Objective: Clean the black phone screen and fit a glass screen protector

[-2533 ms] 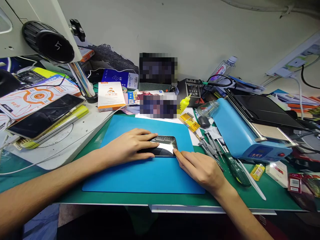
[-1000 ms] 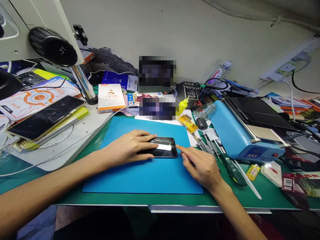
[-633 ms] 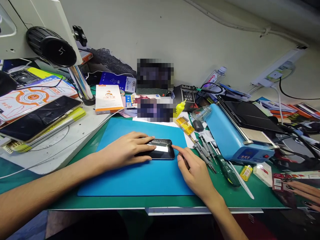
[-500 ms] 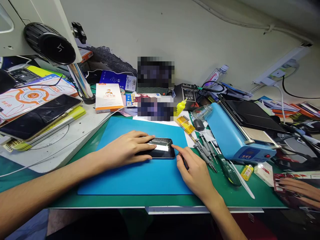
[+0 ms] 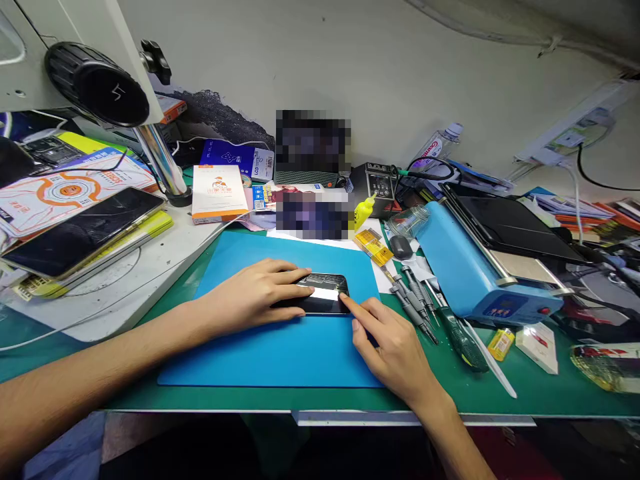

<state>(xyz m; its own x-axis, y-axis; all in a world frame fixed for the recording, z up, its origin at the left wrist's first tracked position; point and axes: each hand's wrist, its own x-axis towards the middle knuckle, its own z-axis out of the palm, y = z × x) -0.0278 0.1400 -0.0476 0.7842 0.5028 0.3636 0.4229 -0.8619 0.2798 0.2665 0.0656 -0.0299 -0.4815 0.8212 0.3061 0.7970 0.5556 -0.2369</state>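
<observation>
A black phone (image 5: 320,305) lies screen up on the blue mat (image 5: 240,363), with a bright white strip and fine lines on its glass, perhaps reflections. My left hand (image 5: 263,290) holds its left end down, fingers across the top and thumb along the near edge. The hand hides that end of the phone. My right hand (image 5: 393,343) touches the right part of the screen with its stretched index fingertip. Its thumb stands apart below and the other fingers curl in; I see nothing clearly held in it.
Right of the mat lie grey screwdrivers (image 5: 413,307), a green-handled tool (image 5: 465,343) and a white stick (image 5: 495,367). A blue machine (image 5: 455,260) stands beyond them. At left, a microscope base (image 5: 115,293) carries another phone (image 5: 85,230). An orange-white box (image 5: 219,193) sits behind the mat.
My right index fingertip has slid slightly left and down on the screen. My left hand stays on the phone. Another person's hand at the far right has left the view.
</observation>
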